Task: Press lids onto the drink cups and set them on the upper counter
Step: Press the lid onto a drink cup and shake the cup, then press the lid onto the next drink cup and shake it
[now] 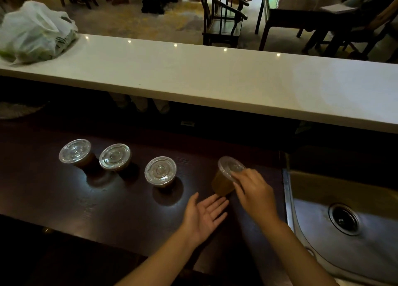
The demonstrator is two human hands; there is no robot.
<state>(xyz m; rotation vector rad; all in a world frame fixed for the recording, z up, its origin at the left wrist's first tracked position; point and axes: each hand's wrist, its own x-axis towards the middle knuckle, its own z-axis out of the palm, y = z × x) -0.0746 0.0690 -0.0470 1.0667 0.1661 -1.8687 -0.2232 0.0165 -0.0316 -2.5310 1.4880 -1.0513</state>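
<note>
Far off to the left of your hands, up on the white upper counter [193, 70], lies a knotted plastic bag [34, 33] with something green showing through it; the contents are too blurred to name.

On the dark lower counter [107, 210] ahead and to the left of your left hand stand three clear drink cups in a row, each holding brown drink and each capped with a clear lid: the leftmost cup [75, 153], the second cup [115, 157] just beside it, and the third cup [160, 171] a little apart, nearest your left hand.

Your left hand [204, 217] lies open, palm up, fingers stretched out, gripping nothing; its fingertips reach to the foot of the fourth cup [223, 183], and you cannot tell whether they touch it.

That fourth cup, also filled with brown drink, is tilted, its top leaning away to the right. Your right hand [254, 190] comes over it from the right, fingers curled on the rim of its clear lid [229, 167] and around the cup's upper side.

To the right of your right hand, the steel sink [344, 231] sits sunk beside the counter, its round drain [344, 219] in the basin.
</note>
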